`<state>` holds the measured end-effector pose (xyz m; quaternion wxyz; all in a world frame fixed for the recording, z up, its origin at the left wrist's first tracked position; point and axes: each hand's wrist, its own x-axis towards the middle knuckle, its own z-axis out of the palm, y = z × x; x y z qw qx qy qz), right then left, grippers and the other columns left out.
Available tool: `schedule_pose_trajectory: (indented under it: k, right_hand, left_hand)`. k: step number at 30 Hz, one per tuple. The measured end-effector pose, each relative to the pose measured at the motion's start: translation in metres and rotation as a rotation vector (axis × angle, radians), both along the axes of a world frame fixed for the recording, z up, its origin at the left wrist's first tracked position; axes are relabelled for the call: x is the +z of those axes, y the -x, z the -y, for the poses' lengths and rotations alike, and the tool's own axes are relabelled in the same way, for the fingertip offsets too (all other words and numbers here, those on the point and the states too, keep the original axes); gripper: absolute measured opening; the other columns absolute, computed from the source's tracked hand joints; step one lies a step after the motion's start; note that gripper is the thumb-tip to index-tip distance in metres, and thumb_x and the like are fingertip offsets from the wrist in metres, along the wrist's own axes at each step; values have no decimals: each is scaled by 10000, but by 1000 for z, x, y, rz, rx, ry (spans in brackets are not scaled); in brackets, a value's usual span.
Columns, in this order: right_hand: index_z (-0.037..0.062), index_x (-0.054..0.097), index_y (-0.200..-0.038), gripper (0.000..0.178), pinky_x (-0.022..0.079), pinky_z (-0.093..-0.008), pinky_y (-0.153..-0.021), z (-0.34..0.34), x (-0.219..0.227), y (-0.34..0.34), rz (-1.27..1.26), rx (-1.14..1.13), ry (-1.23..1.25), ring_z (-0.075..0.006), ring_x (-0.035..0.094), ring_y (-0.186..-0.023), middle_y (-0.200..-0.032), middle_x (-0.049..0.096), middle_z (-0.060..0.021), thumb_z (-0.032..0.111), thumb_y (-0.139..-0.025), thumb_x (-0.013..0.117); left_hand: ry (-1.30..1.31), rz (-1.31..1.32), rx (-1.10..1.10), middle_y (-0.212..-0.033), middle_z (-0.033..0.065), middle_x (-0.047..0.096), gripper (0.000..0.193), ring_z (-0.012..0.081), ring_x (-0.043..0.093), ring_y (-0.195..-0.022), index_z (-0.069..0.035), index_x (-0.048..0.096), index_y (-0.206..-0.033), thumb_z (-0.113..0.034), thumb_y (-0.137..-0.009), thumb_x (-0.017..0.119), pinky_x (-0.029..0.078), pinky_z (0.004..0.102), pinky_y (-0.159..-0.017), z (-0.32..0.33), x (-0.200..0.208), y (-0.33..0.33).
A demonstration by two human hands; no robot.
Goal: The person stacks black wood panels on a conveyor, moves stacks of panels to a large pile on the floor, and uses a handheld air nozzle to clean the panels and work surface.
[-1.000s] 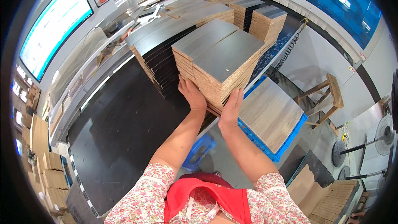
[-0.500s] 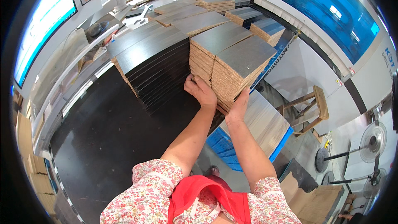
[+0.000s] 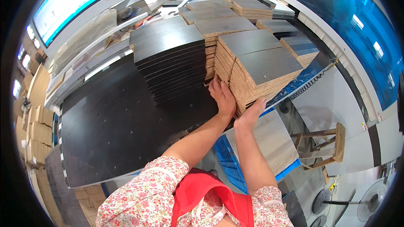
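Note:
A tall double stack of chipboard panels with dark grey tops stands at the right edge of a black tabletop. My left hand lies against its left side, low down, with the fingers reaching along the raw edges. At its lower front corner my right hand grips from the right; part of those fingers is hidden beside the stack. To the left, separated by a narrow gap, rises a stack of black-edged panels.
More panel stacks stand behind. Below the table's right edge are wood-grain boards over a blue crate. A wooden stool and a fan stand right. A coiled cable runs along the table edge.
The chipboard stack has shifted right, away from the black-edged stack, opening a gap between them. Both hands have stayed on it. My view has turned somewhat left.

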<state>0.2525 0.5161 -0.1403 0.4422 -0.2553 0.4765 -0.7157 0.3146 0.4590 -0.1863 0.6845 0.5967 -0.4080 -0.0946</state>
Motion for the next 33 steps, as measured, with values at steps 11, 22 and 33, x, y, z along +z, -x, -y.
schedule_pose_trajectory:
  k: [11,22,33]
  right_hand:
    - [-6,97,-1529,799,208,-398,-1174,14,-20,28,143,184,76,-275,188,-1450,-1597,90,-140,514,-994,382]
    - [4,212,-1482,631,338,-416,-1094,-93,-15,14,96,170,-51,-287,377,-1350,-1499,328,-159,413,-1029,375]
    - [-66,258,-1463,551,348,-357,-1094,-34,-16,-73,-452,550,147,-313,433,-1336,-1456,402,-229,54,-974,480]
  left_hand:
    - [-280,43,-317,-1360,244,374,465,385,412,-1226,-29,447,-1357,-327,-1001,465,336,413,-1051,-63,23,-30]
    - [-58,71,8,-1342,131,455,373,237,443,-1288,-9,435,-1360,-190,-1035,444,333,342,-1107,-191,24,-217]
    - [-323,33,-376,-1544,229,196,948,310,237,-1434,31,73,-1515,-293,-881,699,221,411,-1166,-157,43,-251]
